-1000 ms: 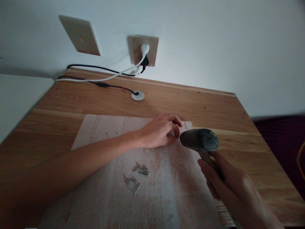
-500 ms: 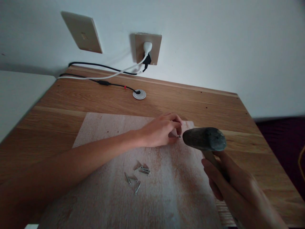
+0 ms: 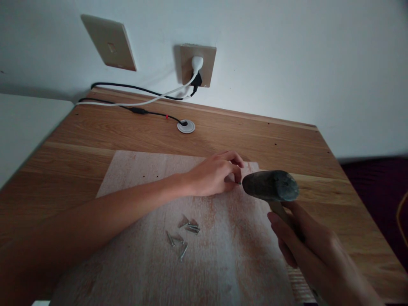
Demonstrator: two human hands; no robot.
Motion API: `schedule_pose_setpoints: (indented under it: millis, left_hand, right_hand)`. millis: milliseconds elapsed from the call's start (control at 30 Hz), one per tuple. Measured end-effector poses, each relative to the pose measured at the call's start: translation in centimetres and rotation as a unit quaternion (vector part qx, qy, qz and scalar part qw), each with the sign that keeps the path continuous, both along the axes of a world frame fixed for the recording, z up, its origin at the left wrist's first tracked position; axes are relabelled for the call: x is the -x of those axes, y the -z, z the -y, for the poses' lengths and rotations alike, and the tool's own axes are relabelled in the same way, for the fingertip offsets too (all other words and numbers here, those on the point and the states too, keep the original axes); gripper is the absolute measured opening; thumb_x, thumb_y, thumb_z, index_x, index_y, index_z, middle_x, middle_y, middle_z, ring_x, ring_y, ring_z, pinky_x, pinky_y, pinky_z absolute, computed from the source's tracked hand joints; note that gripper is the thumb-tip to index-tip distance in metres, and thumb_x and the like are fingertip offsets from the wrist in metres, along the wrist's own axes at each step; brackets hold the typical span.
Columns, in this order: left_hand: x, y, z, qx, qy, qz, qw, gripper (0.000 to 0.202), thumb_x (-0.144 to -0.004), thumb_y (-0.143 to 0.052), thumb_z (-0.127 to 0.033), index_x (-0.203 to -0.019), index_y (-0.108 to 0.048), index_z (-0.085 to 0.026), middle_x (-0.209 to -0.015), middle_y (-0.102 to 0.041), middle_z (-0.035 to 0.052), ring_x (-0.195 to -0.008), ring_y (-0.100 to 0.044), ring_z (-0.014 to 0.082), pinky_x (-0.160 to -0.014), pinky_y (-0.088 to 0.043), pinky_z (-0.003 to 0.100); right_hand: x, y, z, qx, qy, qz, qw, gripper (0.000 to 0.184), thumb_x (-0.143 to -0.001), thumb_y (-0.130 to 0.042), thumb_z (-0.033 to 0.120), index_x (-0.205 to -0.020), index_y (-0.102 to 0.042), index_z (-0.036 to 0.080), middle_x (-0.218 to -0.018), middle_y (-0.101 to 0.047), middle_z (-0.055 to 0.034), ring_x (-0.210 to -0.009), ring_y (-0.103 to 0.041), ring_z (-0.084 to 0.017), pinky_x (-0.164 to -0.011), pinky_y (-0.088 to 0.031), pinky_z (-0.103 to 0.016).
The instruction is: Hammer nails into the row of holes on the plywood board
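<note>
My left hand rests on the far right part of a pale, whitewashed wooden board. Its thumb and forefinger pinch a small nail, of which only the head shows beside the fingertips. In my right hand is a rubber mallet, gripped by its wooden handle. The dark head hangs just to the right of the nail, apart from it. Several loose silver nails lie in a small group on the board, nearer to me than my left hand.
The board lies on a wooden desk. A wall socket holds a white plug and a black one. White and black cables run along the back, one into a round cable grommet. A blank wall plate is at left.
The mallet head has shifted very slightly left, closer to the nail. My left hand keeps its pinch in the same spot, and the loose nails lie as before.
</note>
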State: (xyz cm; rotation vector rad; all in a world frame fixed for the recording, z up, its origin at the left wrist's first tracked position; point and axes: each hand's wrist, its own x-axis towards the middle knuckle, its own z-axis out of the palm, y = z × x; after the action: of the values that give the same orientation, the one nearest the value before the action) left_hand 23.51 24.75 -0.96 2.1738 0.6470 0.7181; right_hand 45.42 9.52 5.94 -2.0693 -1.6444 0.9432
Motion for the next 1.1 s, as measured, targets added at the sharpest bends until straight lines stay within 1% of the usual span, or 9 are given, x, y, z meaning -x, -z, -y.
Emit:
schedule_pose_setpoints:
  millis: [133, 300, 500, 633, 767, 867, 967, 1100]
  left_hand:
    - [0.0, 0.0, 0.0, 0.006, 0.007, 0.001, 1.0, 0.014, -0.092, -0.074, -0.007, -0.087, -0.076, -0.019, -0.132, -0.069, 0.0086, -0.12, -0.069, 0.023, -0.108, -0.055, 0.041]
    - [0.0, -0.1, 0.0, 0.009, 0.006, -0.007, 1.0, 0.015, -0.09, -0.075, -0.005, -0.086, -0.076, -0.019, -0.133, -0.069, 0.0082, -0.12, -0.069, 0.0233, -0.107, -0.056, 0.041]
    - [0.0, -0.1, -0.1, 0.002, 0.01, -0.005, 1.0, 0.013, -0.09, -0.075, -0.005, -0.086, -0.076, -0.018, -0.131, -0.069, 0.009, -0.12, -0.069, 0.0235, -0.109, -0.055, 0.041]
    - [0.0, 0.1, -0.1, 0.001, 0.01, -0.001, 1.0, 0.014, -0.09, -0.075, -0.005, -0.088, -0.077, -0.018, -0.132, -0.069, 0.0087, -0.118, -0.07, 0.0229, -0.107, -0.055, 0.041]
    - [0.0, 0.1, -0.1, 0.002, 0.014, 0.0, 1.0, 0.014, -0.091, -0.074, -0.006, -0.088, -0.076, -0.019, -0.133, -0.069, 0.0084, -0.118, -0.07, 0.0223, -0.107, -0.055, 0.04]
    - [0.1, 0.1, -0.1, 0.002, 0.011, -0.006, 1.0, 0.013, -0.092, -0.075, -0.007, -0.087, -0.076, -0.02, -0.132, -0.069, 0.0078, -0.118, -0.069, 0.0227, -0.108, -0.055, 0.042]
    - [0.0, 0.0, -0.1, 0.006, 0.01, -0.006, 1.0, 0.014, -0.092, -0.074, -0.007, -0.087, -0.076, -0.02, -0.132, -0.069, 0.0081, -0.118, -0.069, 0.0226, -0.107, -0.055, 0.041]
    - [0.0, 0.0, 0.0, 0.01, 0.011, -0.008, 1.0, 0.015, -0.092, -0.073, -0.006, -0.087, -0.076, -0.02, -0.132, -0.069, 0.0078, -0.117, -0.069, 0.022, -0.107, -0.055, 0.041]
  right_hand:
    - [-0.1, 0.1, 0.0, 0.004, 0.004, -0.001, 1.0, 0.031, -0.106, -0.052, 0.058, -0.106, -0.06, 0.028, -0.054, -0.052, 0.0087, -0.046, -0.053, -0.016, -0.05, -0.042, -0.029]
    - [-0.3, 0.2, 0.0, 0.002, -0.003, -0.006, 1.0, 0.031, -0.106, -0.051, 0.059, -0.102, -0.058, 0.028, -0.055, -0.053, 0.0084, -0.047, -0.053, -0.016, -0.05, -0.041, -0.03]
    - [-0.5, 0.6, 0.0, 0.011, 0.007, -0.014, 1.0, 0.034, -0.106, -0.053, 0.06, -0.107, -0.06, 0.027, -0.054, -0.052, 0.0092, -0.046, -0.054, -0.015, -0.048, -0.04, -0.029]
    - [-0.9, 0.9, 0.0, 0.003, -0.002, -0.029, 1.0, 0.033, -0.106, -0.054, 0.06, -0.106, -0.06, 0.027, -0.054, -0.052, 0.0092, -0.045, -0.055, -0.016, -0.048, -0.041, -0.029]
    - [-1.3, 1.0, -0.1, 0.005, -0.012, -0.025, 1.0, 0.039, -0.106, -0.054, 0.064, -0.111, -0.061, 0.026, -0.056, -0.054, 0.008, -0.044, -0.054, -0.016, -0.044, -0.042, -0.028]
    - [-1.1, 0.8, -0.1, -0.003, -0.009, -0.011, 1.0, 0.036, -0.106, -0.053, 0.062, -0.108, -0.062, 0.027, -0.054, -0.053, 0.0087, -0.044, -0.054, -0.016, -0.047, -0.042, -0.029]
    - [-0.6, 0.5, -0.1, -0.004, -0.008, -0.011, 1.0, 0.033, -0.106, -0.054, 0.059, -0.1, -0.059, 0.027, -0.052, -0.052, 0.0088, -0.044, -0.055, -0.016, -0.048, -0.039, -0.029]
    - [-0.4, 0.5, 0.0, 0.003, -0.002, -0.005, 1.0, 0.032, -0.107, -0.052, 0.059, -0.102, -0.057, 0.028, -0.053, -0.052, 0.0088, -0.045, -0.053, -0.016, -0.047, -0.039, -0.029]
